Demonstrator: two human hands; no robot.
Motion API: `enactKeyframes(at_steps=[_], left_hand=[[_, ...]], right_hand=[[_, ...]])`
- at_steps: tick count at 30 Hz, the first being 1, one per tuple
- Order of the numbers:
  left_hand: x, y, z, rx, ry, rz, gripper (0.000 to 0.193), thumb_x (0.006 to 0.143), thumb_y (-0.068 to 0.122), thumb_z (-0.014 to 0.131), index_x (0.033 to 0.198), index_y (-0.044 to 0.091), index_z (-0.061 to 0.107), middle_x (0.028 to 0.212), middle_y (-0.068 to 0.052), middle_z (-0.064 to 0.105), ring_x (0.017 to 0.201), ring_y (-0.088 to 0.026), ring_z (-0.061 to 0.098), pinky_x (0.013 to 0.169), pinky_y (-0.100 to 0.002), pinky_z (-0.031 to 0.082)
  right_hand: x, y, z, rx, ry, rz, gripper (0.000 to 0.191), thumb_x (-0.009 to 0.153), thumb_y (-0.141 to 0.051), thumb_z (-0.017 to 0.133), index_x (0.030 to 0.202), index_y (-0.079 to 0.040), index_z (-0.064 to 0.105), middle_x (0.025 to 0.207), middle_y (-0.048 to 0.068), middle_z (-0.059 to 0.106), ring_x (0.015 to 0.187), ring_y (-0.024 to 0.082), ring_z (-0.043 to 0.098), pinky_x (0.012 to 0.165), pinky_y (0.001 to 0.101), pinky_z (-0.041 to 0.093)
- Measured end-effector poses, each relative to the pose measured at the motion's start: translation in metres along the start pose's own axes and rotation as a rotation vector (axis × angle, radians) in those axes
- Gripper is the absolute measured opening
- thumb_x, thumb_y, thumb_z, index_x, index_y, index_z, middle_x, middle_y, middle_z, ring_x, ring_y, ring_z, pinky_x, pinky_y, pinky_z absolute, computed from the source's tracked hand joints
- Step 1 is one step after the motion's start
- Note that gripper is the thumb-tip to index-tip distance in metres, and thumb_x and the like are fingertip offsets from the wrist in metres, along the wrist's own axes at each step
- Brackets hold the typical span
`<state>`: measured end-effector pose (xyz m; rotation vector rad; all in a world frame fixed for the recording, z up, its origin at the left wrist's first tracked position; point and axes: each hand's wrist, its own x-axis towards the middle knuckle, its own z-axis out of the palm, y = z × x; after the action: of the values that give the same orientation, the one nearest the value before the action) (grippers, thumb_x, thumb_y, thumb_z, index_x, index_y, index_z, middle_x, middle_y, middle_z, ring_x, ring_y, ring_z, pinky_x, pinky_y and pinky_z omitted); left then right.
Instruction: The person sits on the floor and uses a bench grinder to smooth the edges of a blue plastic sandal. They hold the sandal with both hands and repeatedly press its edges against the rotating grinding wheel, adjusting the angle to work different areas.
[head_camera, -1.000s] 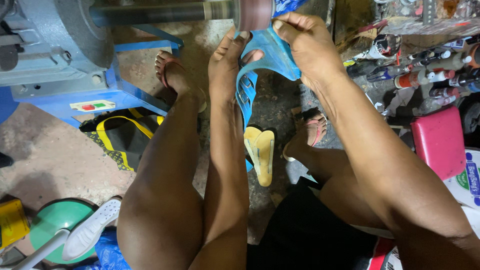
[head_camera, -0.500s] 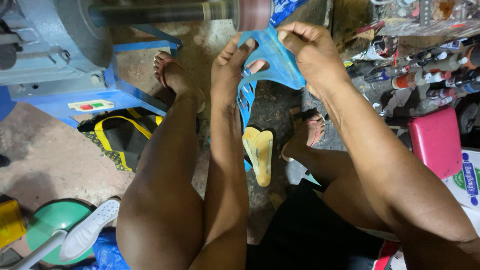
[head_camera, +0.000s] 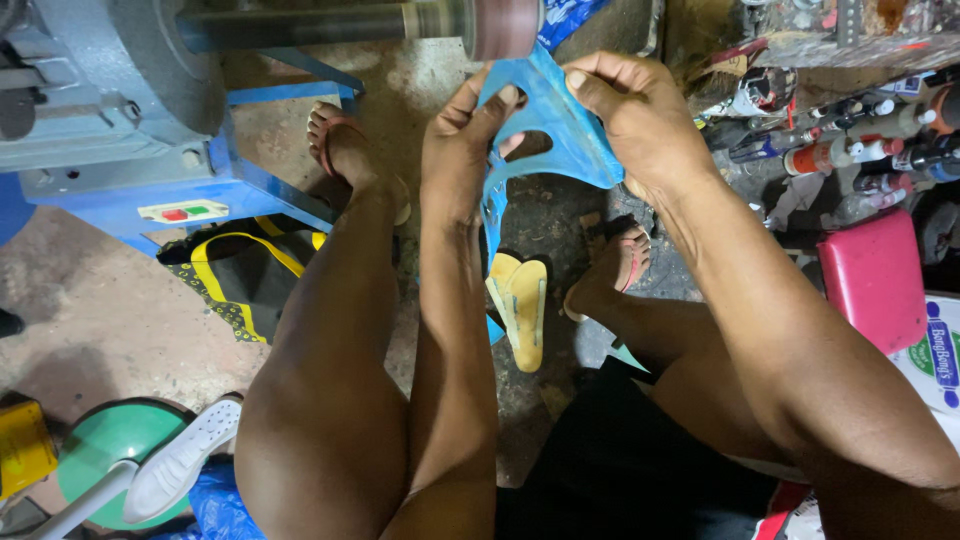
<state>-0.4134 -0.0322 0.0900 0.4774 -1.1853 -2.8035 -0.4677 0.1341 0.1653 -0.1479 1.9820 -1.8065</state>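
Both the left hand (head_camera: 465, 140) and right hand (head_camera: 640, 120) grip a blue sandal upper (head_camera: 555, 125) just below the grinder's sanding drum (head_camera: 505, 25), seemingly presenting its edge for careful, steady buffing.

I am seeing both forearms bare, with no sleeves, watch or bands reaching the left hand (head_camera: 462, 150) or the right hand (head_camera: 640, 120). I am wearing black shorts (head_camera: 620, 460) that are covering the lap, and the legs are bare below them. Each foot is wearing an open sandal (head_camera: 345, 140) with reddish straps.
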Motion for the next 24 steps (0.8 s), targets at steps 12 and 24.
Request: enactKeyframes(at_steps=[12,24], left_hand=[[0.010,-0.008,-0.004,0.038,-0.004,0.031,0.022,0.100,0.010,0.072,0.121,0.005,0.074,0.102,-0.005,0.077,0.091,-0.010,0.072,0.071,-0.021,0.057],[0.009,-0.019,-0.013,0.250,0.098,-0.012,0.034,0.081,0.009,0.083,0.114,0.011,0.073,0.095,-0.003,0.077,0.081,-0.012,0.073,0.074,-0.030,0.060]], right_hand=[[0.004,0.005,-0.005,0.032,0.015,0.023,0.015,0.105,-0.008,0.061,0.110,-0.002,0.074,0.093,0.001,0.074,0.078,0.007,0.067,0.072,0.0227,0.057],[0.005,0.004,-0.018,-0.555,-0.099,-0.163,0.013,0.107,-0.013,0.067,0.116,-0.005,0.072,0.098,0.002,0.073,0.088,0.007,0.063,0.077,0.0220,0.051]])
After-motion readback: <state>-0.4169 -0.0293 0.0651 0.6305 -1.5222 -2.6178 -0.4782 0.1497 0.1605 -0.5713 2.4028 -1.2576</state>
